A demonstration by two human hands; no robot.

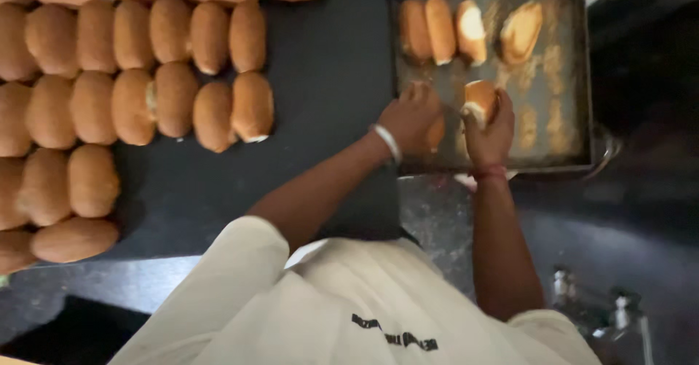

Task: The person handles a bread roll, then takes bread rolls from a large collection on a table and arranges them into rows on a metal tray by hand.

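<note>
The view looks down on a person in a light shirt who reaches forward with both arms over a dark tabletop (328,81).

The right hand (489,128) is over the near part of a square metal baking tray (575,81). Its fingers are closed around a small bread roll (480,97), which is lifted a little and shows its brown crust and a pale cut or torn side. A reddish band is on this wrist.

The left hand (411,117) is just beside the right one, also at the near edge of the tray. Its fingers curl down over a second roll (436,133), of which only a small brown part shows under the hand. The fingers look closed on it, but the hand hides most of the grip. A light bracelet sits on this wrist.

At the far side of the tray four more rolls (470,30) lie in a row; two of them are turned so that the pale side is up. The tray floor is greasy and stained with brown marks.

On the left part of the tabletop, well apart from the tray, many baked rolls (131,81) lie close together in rows, touching each other. Near the lower right corner stand two glass bottles (619,321) with metal tops, blurred.
</note>
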